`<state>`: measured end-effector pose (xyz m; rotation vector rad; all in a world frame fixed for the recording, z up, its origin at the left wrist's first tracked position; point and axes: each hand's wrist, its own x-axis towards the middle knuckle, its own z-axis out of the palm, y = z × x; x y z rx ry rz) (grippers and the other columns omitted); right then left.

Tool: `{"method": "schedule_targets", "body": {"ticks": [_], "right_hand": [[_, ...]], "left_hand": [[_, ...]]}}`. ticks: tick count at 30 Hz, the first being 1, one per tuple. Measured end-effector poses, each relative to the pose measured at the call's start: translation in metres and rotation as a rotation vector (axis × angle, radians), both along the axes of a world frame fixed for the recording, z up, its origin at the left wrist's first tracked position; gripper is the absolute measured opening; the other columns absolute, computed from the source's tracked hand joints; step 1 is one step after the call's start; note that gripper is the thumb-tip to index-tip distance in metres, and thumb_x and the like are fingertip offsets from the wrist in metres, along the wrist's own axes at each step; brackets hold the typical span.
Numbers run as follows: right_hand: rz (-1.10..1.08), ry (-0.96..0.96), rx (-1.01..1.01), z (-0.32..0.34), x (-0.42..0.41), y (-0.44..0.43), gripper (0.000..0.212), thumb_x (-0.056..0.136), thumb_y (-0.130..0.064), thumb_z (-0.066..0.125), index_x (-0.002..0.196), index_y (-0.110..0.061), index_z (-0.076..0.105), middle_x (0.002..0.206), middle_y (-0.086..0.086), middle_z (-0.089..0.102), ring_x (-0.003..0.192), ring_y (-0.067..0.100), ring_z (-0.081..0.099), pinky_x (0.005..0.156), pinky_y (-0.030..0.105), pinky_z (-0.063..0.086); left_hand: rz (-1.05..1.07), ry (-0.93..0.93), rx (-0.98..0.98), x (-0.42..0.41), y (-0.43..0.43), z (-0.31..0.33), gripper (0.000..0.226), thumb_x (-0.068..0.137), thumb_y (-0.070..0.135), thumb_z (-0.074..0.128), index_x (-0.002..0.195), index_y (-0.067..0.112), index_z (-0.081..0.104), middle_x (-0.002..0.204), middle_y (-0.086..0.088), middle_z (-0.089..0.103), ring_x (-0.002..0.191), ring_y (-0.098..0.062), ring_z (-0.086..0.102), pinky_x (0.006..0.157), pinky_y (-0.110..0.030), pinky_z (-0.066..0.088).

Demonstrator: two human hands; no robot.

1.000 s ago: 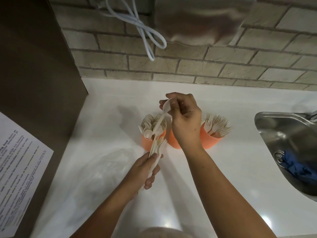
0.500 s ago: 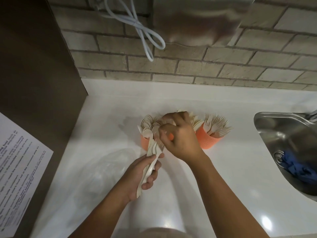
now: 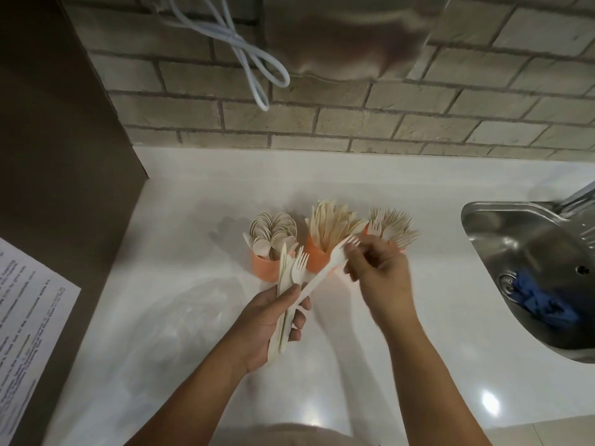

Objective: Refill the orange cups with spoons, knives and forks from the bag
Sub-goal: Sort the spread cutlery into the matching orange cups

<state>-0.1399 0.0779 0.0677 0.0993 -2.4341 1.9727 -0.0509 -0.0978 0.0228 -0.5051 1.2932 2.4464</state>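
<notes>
Three orange cups stand in a row on the white counter: the left cup [image 3: 264, 267] holds spoons, the middle cup [image 3: 317, 261] holds knives, the right cup [image 3: 401, 249], mostly hidden behind my right hand, holds forks. My left hand [image 3: 273, 317] grips a bundle of pale cutlery [image 3: 285, 284] just in front of the left cup. My right hand [image 3: 378, 273] pinches the tine end of one fork [image 3: 322, 275], whose handle still lies under my left thumb. A clear plastic bag [image 3: 196, 317] lies flat on the counter to the left.
A steel sink [image 3: 502, 239] with a blue cloth [image 3: 541, 304] in it sits at the right. A brick wall with a hanging white cable [image 3: 254, 69] stands behind the cups. A dark panel with a printed sheet [image 3: 25, 323] borders the left.
My right hand put a spoon into the left cup, came back to the bundle and now draws a fork out to the right. My left hand kept holding the bundle.
</notes>
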Motion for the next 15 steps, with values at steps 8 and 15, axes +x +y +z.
{"method": "schedule_targets", "body": {"ticks": [8, 15], "right_hand": [[-0.389, 0.627, 0.296, 0.027, -0.041, 0.062, 0.019, 0.101, -0.009, 0.06, 0.118, -0.015, 0.062, 0.087, 0.005, 0.067, 0.077, 0.025, 0.07, 0.073, 0.033, 0.055], [-0.207, 0.61, 0.718, -0.028, -0.068, 0.082, 0.017, 0.094, 0.001, 0.062, 0.103, -0.009, 0.071, 0.094, 0.009, 0.066, 0.083, 0.034, 0.057, 0.072, 0.038, 0.047]], "left_hand": [[-0.004, -0.027, -0.039, 0.002, 0.002, 0.0, 0.043, 0.09, 0.036, 0.065, 0.12, 0.007, 0.07, 0.088, -0.001, 0.058, 0.062, -0.012, 0.049, 0.05, -0.024, 0.035], [-0.019, -0.028, 0.017, 0.002, 0.002, 0.009, 0.041, 0.101, 0.039, 0.055, 0.124, 0.009, 0.072, 0.083, 0.002, 0.05, 0.061, -0.011, 0.044, 0.049, -0.023, 0.035]]}}
